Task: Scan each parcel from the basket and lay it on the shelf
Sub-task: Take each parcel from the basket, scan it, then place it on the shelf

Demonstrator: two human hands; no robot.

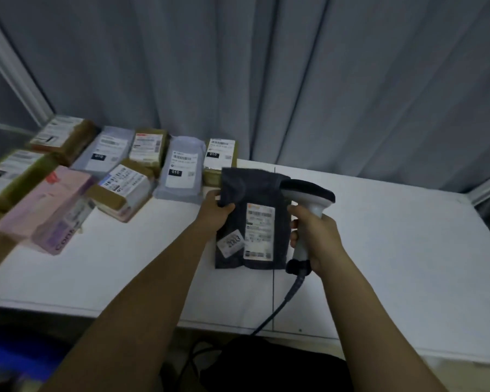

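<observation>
Both forearms come up from the bottom of the shot, so starting with the hands. Left hand (pixel 214 212) has its thumb curled over the front of a dark grey poly mailer (pixel 252 219) and pinches it at the left edge, upper half. Right hand (pixel 314 237) is wrapped around the white grip of a barcode scanner (pixel 309 199), whose dark head sits just over the mailer's top right corner. A dark cable (pixel 280 304) runs off the bottom of the handle and drops over the near edge of the worktop (pixel 393 250).

That mailer sits around the middle of the white worktop, label side up, with a white shipping label (pixel 259 232) on the right half and a smaller tilted sticker (pixel 230 243) near its lower left. Can't tell if it's lying flat or lifted a bit.

Further out, the far left part of the worktop is packed with other parcels. A brown box (pixel 219 157) sits right behind the mailer's top left corner, a pale grey bag (pixel 181 171) just left of that, then another brown box (pixel 147 147), another grey bag (pixel 108 152), and a taped box (pixel 123 188) in front of those. A pink parcel (pixel 48 207) lies tilted toward the left edge, pretty blurry. More boxes sit at the far left corner, too smeared to read.

Grey curtain (pixel 266 75) hangs behind the far edge. Something blue (pixel 17 360) sits below the near edge at bottom left, too blurry to tell what.
</observation>
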